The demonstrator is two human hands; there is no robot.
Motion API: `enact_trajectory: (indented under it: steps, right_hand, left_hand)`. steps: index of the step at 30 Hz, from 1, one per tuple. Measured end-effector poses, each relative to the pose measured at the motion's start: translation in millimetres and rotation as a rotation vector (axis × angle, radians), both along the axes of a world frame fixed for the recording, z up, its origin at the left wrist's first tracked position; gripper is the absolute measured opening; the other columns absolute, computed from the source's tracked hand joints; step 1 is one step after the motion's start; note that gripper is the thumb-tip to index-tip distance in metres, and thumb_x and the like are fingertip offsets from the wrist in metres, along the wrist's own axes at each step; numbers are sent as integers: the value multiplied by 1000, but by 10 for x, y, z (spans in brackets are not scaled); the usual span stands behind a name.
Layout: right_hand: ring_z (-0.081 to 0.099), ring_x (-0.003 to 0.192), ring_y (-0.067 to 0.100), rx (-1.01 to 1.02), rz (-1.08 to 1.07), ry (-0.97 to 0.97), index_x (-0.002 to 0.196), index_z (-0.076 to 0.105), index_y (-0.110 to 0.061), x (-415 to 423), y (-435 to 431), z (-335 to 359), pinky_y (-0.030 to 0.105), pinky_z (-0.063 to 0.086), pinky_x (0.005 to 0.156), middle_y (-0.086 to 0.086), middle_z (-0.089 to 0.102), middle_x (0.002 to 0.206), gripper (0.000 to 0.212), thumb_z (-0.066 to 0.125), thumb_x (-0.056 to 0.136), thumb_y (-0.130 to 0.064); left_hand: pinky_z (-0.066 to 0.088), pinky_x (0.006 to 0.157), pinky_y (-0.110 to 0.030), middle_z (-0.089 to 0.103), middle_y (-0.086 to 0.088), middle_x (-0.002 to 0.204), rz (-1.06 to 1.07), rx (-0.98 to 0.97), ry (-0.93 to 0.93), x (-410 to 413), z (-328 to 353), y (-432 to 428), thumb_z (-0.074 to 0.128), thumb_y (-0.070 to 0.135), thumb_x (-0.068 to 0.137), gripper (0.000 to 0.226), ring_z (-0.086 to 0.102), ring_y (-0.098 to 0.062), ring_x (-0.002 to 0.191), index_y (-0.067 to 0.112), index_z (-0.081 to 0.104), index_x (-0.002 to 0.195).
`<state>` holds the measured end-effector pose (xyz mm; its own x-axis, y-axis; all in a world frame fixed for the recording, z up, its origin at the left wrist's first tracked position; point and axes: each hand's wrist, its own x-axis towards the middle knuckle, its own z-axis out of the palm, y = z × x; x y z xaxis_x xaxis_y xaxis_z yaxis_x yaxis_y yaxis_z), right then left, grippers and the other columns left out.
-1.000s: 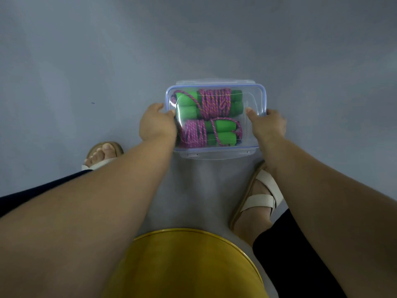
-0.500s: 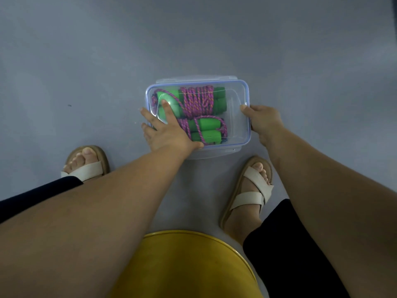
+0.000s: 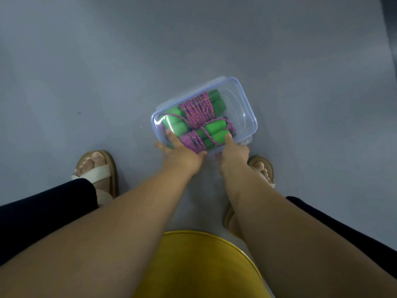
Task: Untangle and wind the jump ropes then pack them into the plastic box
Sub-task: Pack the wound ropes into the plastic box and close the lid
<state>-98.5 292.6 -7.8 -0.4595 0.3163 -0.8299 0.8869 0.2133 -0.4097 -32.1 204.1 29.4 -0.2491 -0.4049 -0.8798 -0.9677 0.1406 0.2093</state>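
- Nearest to us is a round yellow seat (image 3: 199,265), between two legs in dark trousers (image 3: 43,207).
- A little further, two feet in beige strap sandals (image 3: 101,175) stand one on each side.
- The left hand (image 3: 182,155) presses on the near left corner of a clear rectangular plastic box with a blue-rimmed lid (image 3: 242,108). Its fingers are straight and spread, curled around nothing.
- The right hand (image 3: 233,155) pinches the near edge of the box: one finger lies straight on the lid, and the others curl at the edge.
- The box is turned at an angle, just before the right foot; we cannot tell whether it rests on the floor.
- Inside, under the lid, two wound jump ropes (image 3: 193,139) of purple-pink cord with green foam handles lie side by side.
- Beyond is the smooth grey floor (image 3: 107,61).
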Motion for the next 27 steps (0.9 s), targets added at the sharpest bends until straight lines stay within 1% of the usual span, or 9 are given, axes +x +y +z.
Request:
enact_trajectory:
  steps: [2, 4, 8, 11, 13, 16, 19, 22, 27]
  right_hand:
    - [64, 101, 33, 57, 153, 185, 118, 55, -11, -204, -24, 5, 48, 53, 87, 12, 65, 108, 38, 66, 81, -18]
    - [66, 90, 28, -1, 284, 252, 98, 56, -22, -532, -46, 10, 46, 55, 80, 4, 65, 96, 24, 66, 80, -10]
    - [59, 69, 15, -121, 370, 224, 128, 49, -18, -930, -51, 130, 27, 56, 58, 2, 61, 86, 51, 65, 82, -3]
    - [54, 109, 24, 184, 560, 295, 145, 30, -17, -854, -7, 149, 36, 42, 101, 8, 53, 122, 68, 62, 86, -16]
    - [37, 129, 27, 373, 523, 319, 145, 29, -13, -640, -48, 192, 31, 25, 107, 13, 34, 143, 64, 57, 88, -17]
    - [26, 137, 29, 317, 469, 248, 144, 28, -6, -199, -183, 220, 34, 19, 113, 11, 24, 150, 60, 54, 92, -23]
    - [26, 139, 28, 284, 441, 223, 145, 25, -5, -148, -167, 149, 36, 21, 115, 10, 26, 151, 58, 49, 95, -21]
    - [49, 119, 29, 312, 542, 230, 128, 49, -7, -318, -13, 111, 35, 38, 99, 10, 50, 131, 41, 53, 92, -25]
    - [36, 124, 31, 437, 670, 164, 131, 48, -9, -422, -4, 123, 38, 33, 103, 13, 35, 138, 45, 54, 92, -30]
  left_hand:
    - [23, 114, -39, 9, -27, 154, 71, 64, -28, 69, -14, 117, 58, 44, 87, 93, 24, -39, 139, 14, -3, 150]
    - [33, 106, -40, 36, -21, 143, 35, -105, 13, 28, 32, 34, 54, 42, 86, 70, 37, -39, 129, 11, 28, 143]
    - [28, 107, -39, 20, -14, 150, -122, -415, 173, -296, 46, -523, 55, 40, 87, 68, 24, -35, 134, 13, 27, 144]
    - [29, 109, -38, 23, -15, 152, -140, -181, 280, -542, -110, -842, 59, 39, 88, 76, 31, -34, 136, 14, 19, 147]
    - [41, 97, -35, 50, -15, 134, -164, -106, 313, -550, -178, -824, 63, 31, 86, 57, 51, -33, 119, 13, 38, 134]
    - [46, 93, -37, 64, -11, 118, -72, -115, 293, -407, -230, -599, 73, 28, 77, 48, 60, -30, 107, 13, 53, 119]
    - [46, 92, -37, 62, -14, 118, -30, -90, 202, -279, -249, -371, 75, 31, 76, 52, 58, -32, 109, 8, 52, 116]
    - [42, 88, -35, 59, -18, 120, -21, -194, 224, -260, -252, -319, 64, 36, 86, 46, 54, -34, 112, 4, 51, 117]
    - [35, 108, -34, 47, -9, 142, 80, -199, 282, -291, -234, -433, 62, 34, 89, 58, 46, -25, 129, 10, 45, 139]
